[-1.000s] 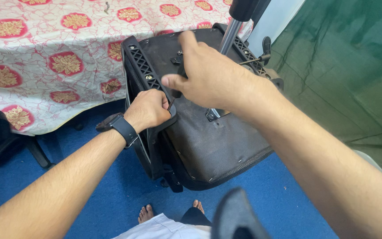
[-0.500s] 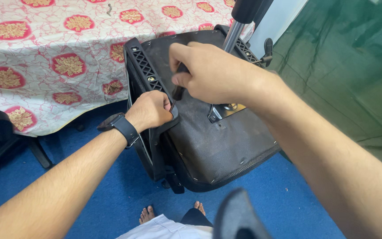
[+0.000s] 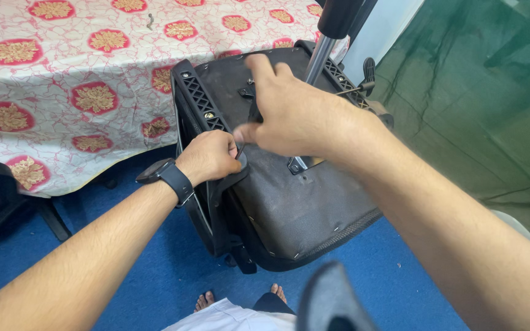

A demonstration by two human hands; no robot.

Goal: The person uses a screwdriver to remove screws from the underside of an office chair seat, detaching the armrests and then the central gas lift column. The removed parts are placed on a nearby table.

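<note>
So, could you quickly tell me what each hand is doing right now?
Left hand: closed around the black armrest bracket.
Right hand: closed on a dark tool handle.

The light over me is even and fairly bright, coming from above with no hard glare, so the patterned tablecloth point(image 3: 62, 73) at far left reads crisp and the blue carpet point(image 3: 154, 270) shows only soft shadow under the upturned chair seat point(image 3: 295, 202). My right hand point(image 3: 295, 113) is a little smeared by motion while my left hand point(image 3: 210, 156) stays sharp. The dark grey shape point(image 3: 329, 300) nearest the lens is fully out of focus, and my forearms swell wide toward the near corners from the lens's stretch.
</note>
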